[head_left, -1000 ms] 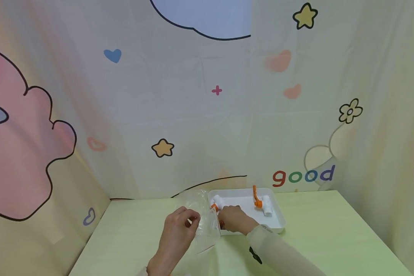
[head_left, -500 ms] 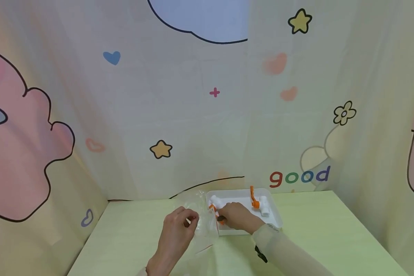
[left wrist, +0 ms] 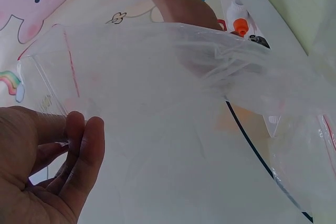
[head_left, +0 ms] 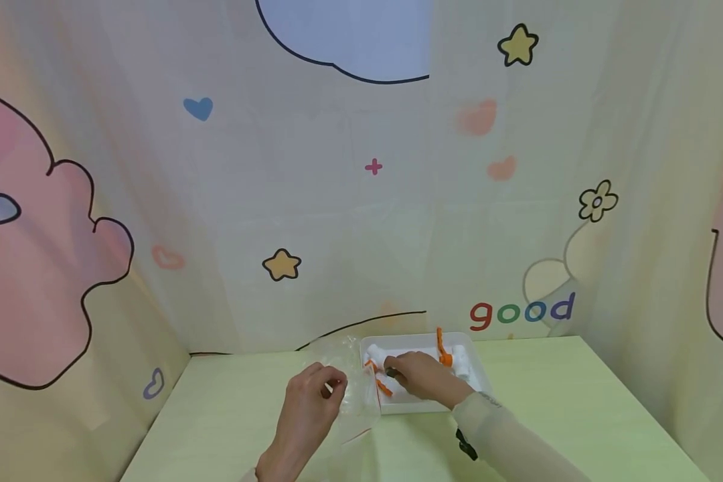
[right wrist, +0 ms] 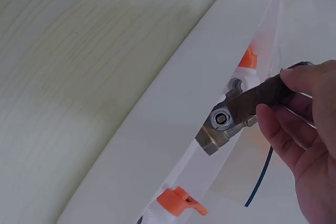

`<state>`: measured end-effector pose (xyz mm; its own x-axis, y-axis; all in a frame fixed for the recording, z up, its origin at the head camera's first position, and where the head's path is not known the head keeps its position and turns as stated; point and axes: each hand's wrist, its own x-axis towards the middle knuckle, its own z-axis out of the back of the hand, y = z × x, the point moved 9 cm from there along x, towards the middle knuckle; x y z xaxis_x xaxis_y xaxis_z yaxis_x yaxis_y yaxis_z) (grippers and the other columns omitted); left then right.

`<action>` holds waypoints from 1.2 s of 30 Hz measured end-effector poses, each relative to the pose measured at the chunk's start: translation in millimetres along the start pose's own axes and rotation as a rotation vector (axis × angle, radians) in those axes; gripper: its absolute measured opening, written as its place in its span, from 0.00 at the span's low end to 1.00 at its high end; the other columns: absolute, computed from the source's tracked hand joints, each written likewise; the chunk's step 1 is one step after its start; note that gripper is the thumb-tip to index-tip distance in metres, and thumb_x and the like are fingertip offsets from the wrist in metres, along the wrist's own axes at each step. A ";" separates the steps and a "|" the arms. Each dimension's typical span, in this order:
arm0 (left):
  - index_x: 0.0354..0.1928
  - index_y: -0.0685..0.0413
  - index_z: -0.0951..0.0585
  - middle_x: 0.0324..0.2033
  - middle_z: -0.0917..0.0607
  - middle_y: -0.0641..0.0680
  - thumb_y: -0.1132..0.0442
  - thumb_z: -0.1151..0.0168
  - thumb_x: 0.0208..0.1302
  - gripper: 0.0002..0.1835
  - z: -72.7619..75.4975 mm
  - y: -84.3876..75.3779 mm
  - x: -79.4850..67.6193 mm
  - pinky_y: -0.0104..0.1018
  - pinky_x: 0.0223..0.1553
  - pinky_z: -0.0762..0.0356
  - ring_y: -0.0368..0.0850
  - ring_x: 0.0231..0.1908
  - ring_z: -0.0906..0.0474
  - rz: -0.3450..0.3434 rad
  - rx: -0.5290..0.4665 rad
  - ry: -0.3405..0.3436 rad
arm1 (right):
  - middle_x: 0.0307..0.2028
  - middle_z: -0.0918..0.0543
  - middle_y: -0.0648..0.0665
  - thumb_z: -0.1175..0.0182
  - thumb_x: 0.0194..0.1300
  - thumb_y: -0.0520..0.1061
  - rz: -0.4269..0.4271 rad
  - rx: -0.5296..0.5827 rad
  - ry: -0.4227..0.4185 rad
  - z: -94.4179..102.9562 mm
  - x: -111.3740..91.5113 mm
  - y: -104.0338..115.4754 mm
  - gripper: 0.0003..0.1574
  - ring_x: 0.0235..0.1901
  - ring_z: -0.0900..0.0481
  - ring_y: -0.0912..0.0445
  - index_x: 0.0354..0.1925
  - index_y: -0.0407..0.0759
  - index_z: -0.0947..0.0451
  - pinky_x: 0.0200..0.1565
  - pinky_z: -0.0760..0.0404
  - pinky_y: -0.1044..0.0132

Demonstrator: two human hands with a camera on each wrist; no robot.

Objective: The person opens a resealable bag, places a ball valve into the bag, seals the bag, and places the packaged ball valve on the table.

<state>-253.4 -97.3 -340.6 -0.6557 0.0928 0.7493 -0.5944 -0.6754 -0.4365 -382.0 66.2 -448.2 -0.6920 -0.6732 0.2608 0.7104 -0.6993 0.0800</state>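
My left hand (head_left: 307, 408) pinches the edge of a clear plastic zip bag (left wrist: 136, 77) with a red line along its seal. The bag spreads from those fingers toward the tray's left side. My right hand (head_left: 424, 378) grips a metal ball valve (right wrist: 223, 119) by its dark lever, over the white tray (head_left: 422, 406). In the tray's back left lies a white plastic valve (head_left: 375, 355) with orange on it. Another white valve (head_left: 460, 363) with an upright orange handle (head_left: 441, 348) lies at the right. A further orange handle (head_left: 383, 387) shows near the front left.
The tray stands on a pale green wood-grain table (head_left: 217, 408), near its back edge. Behind and beside the table hangs a printed cloth (head_left: 337, 201). The bag overlaps the tray's left wall.
My right hand has moved slightly right and back with the metal ball valve, uncovering the orange handle at the tray's front left. My left hand keeps its pinch on the bag.
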 end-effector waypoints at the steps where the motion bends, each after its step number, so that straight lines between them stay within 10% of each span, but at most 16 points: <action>1: 0.22 0.50 0.17 0.19 0.22 0.42 0.77 0.32 0.47 0.12 0.0 0.0 -0.2 0.18 0.23 0.31 0.29 0.20 0.26 0.002 -0.003 0.000 | 0.34 0.13 0.53 0.36 0.65 0.40 -0.012 0.017 -0.007 1.7 -1.1 -1.8 0.08 0.29 0.21 0.61 0.43 0.47 0.21 0.36 0.19 0.67; 23: 0.23 0.51 0.18 0.18 0.22 0.43 0.77 0.31 0.49 0.11 -3.9 -3.2 2.8 0.19 0.23 0.30 0.29 0.19 0.27 -0.006 -0.013 0.015 | 0.26 0.17 0.53 0.33 0.62 0.41 -0.243 0.063 -0.114 42.8 -28.6 -41.4 0.05 0.25 0.24 0.62 0.33 0.46 0.21 0.31 0.24 0.68; 36: 0.24 0.52 0.18 0.19 0.22 0.45 0.76 0.32 0.51 0.10 -8.5 -3.6 9.9 0.21 0.23 0.30 0.28 0.18 0.29 0.003 -0.015 0.025 | 0.26 0.15 0.54 0.32 0.59 0.40 -0.153 0.064 -0.239 93.0 -44.8 -21.5 0.07 0.25 0.22 0.63 0.33 0.48 0.22 0.29 0.25 0.72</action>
<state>-261.7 -87.7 -335.9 -0.6687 0.1097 0.7354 -0.5993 -0.6648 -0.4459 -354.4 133.8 -372.2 -0.7472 -0.4799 0.4597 0.6121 -0.7664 0.1948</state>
